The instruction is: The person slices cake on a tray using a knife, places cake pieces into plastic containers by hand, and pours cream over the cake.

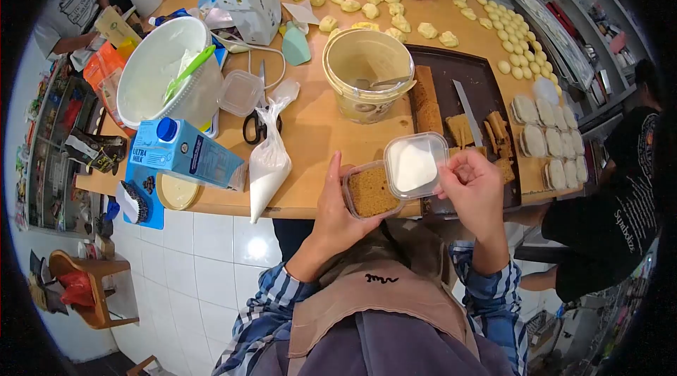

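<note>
My left hand (337,212) is wrapped around a clear plastic tub (347,196), steadying it from the left and below. Inside that tub lies a piece of brown cake (374,191). Overlapping its upper right corner is a second clear square tub (416,164) with a smooth white filling. The fingers of my right hand (471,182) pinch this second tub at its right edge. Just beyond, a dark baking tray (465,58) bears cake pieces (428,101) and a long knife (467,111). A piping bag (271,157) of white cream rests left of my left hand.
A cream-coloured bucket (367,104) stands ahead, with a milk carton (187,154), scissors (252,125) and a white bowl (169,65) to the left. Dough pieces (350,5) and stacked filled tubs (553,140) lie farther off. Other people stand around the table.
</note>
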### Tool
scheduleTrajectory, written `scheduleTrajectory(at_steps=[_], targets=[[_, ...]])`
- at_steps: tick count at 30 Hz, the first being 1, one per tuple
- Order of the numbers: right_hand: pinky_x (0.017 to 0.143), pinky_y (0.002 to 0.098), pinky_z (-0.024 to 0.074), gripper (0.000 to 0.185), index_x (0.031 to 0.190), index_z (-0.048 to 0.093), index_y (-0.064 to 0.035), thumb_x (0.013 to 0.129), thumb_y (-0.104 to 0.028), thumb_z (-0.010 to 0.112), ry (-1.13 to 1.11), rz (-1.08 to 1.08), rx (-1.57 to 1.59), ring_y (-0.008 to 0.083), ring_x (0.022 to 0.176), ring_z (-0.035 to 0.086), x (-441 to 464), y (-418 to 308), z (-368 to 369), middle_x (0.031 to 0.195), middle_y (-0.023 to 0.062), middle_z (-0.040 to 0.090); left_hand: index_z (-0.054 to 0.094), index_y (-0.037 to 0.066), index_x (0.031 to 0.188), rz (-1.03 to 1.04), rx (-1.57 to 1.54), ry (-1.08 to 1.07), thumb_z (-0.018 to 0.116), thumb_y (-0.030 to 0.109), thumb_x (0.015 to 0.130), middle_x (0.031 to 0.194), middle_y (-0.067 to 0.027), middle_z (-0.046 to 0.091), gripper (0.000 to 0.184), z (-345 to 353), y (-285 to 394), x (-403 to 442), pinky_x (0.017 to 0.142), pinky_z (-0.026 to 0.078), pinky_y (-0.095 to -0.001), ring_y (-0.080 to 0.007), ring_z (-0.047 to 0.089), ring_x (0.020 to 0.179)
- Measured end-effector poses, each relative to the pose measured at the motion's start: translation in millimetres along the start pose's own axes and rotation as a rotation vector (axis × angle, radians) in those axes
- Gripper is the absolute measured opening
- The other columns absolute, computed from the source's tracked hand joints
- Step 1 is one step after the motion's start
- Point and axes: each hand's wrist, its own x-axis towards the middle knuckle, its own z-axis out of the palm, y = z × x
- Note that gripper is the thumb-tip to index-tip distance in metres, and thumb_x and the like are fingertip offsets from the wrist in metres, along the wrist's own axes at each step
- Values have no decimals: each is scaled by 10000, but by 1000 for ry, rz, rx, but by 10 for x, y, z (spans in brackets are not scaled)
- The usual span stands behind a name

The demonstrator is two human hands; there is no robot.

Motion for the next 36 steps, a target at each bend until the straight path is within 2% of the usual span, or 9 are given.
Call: scheduleTrajectory(at_steps=[13, 19, 36], targets=[[525, 241, 492, 60, 803, 610, 24, 771, 11, 659, 91, -148, -117, 91, 616, 630, -75, 63, -2, 676, 76, 647, 100, -28, 1450, 44, 37, -18, 858, 97, 554, 1188, -167, 482, 1180, -35, 87, -12, 979, 404, -376, -287, 515, 1128], [536, 243, 500, 73, 824, 620, 20, 766, 12, 664, 123, -147, -133, 99, 639, 640, -100, 49, 3, 708, 82, 653, 124, -30, 1447, 53, 109, -9, 848, 87, 543, 1195, -171, 482, 1164, -35, 143, 1, 982, 406, -370, -283, 517, 1128], [541, 241, 508, 86, 841, 619, 17, 768, 15, 664, 119, -160, -165, 104, 640, 645, -137, -31, -10, 728, 80, 659, 122, -20, 1449, 54, 59, -45, 859, 87, 530, 1203, -175, 474, 1183, -40, 122, 4, 985, 403, -380, -294, 518, 1122]])
